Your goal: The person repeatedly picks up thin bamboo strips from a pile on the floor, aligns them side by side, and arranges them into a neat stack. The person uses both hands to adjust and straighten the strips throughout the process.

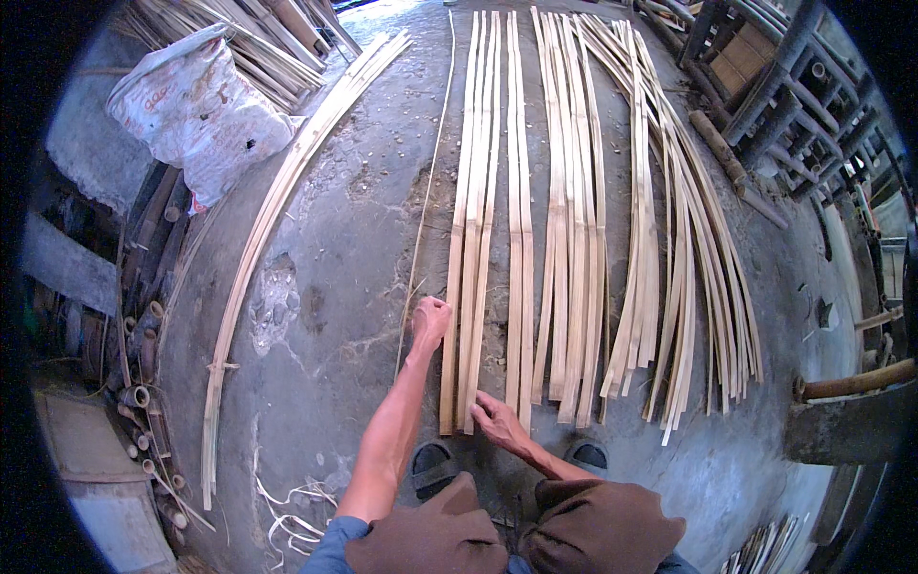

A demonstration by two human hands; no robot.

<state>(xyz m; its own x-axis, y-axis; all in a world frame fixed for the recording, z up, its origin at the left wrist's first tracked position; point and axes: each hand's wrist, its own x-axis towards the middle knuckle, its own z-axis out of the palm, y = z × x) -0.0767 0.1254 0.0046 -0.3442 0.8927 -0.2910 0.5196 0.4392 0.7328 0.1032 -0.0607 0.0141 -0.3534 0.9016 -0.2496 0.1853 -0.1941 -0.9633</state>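
Note:
Long, flat, pale bamboo strips [469,230] lie lengthwise on the floor in front of me, a few side by side between my arms. My left hand [432,320] is closed at the left edge of this group, part way up its length; whatever its fingers hold is hidden. Near the strips' close ends, my right hand [495,424] has its thumb and fingers closed on the edge of the rightmost bamboo strip of the group. Just left of my left hand lies one thin, narrow strip [427,191]. Another pair of strips [519,249] lies slightly to the right.
More bamboo strips [574,239] spread to the right, some fanned and crossing [703,249]. A tied bundle [253,244] curves along the left. A white sack [206,115] and bamboo poles [143,397] line the left side; wooden frames [784,96] stand right. Pale shavings [287,507] lie near my left.

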